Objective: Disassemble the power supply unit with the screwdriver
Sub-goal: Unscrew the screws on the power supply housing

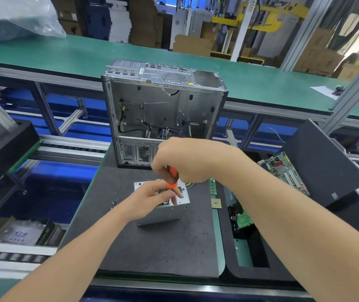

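Examining the power supply unit (165, 214), we find a small grey metal box standing on the dark mat (152, 247) at the middle of the bench. Its plain side wall faces the near side, and its top face is largely covered by the hands.

The left hand (150, 199) holds the unit from the left. Its fingers are bent over the top face, close together, with one fingertip hanging over the near edge. The right hand (185, 160) is above it, fingers curled tightly round the orange handle of the screwdriver (172, 174), which stands roughly upright over the top face. The shaft and tip are hidden behind the left hand, so we cannot tell which screw they meet.

Yellow wires (189, 184) show at the unit's far right corner. A few loose screws (115, 202) lie on the mat just left of the unit.

At the far end of the mat, beyond the unit, stands a computer case (163, 110) with its side open and cables inside. To the right of the unit, near the mat's right edge, lie a memory stick (212, 186) and a square processor chip (216, 202). Further right, a motherboard (283, 168) rests tilted in a black tray (326, 162). A green conveyor belt (65, 53) runs across the far side.
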`<control>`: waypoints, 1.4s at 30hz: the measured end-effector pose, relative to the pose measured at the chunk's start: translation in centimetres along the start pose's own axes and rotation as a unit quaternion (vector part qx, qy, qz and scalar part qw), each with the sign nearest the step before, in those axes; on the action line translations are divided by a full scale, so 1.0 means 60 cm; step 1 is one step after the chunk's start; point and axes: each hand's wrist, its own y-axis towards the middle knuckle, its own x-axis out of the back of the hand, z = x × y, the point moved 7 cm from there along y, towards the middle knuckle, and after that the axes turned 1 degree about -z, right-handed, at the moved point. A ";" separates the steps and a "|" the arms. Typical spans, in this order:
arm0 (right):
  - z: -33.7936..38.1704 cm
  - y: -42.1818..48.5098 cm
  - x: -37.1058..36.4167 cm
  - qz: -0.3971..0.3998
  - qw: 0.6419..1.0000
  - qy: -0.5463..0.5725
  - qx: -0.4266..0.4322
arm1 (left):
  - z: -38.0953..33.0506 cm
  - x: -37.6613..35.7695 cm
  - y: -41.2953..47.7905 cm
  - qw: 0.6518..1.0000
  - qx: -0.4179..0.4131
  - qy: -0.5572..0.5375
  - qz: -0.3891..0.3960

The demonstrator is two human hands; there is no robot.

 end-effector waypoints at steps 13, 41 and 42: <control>-0.039 -0.004 -0.003 -0.161 0.950 -0.023 -0.269 | 0.007 0.001 0.004 1.000 0.004 0.011 0.005; -0.030 0.005 -0.004 -0.078 0.985 0.019 -0.152 | 0.006 0.005 0.000 0.999 0.022 -0.025 -0.024; -0.025 0.003 0.001 -0.062 0.991 0.014 -0.116 | 0.008 0.006 0.000 0.999 0.021 -0.024 -0.026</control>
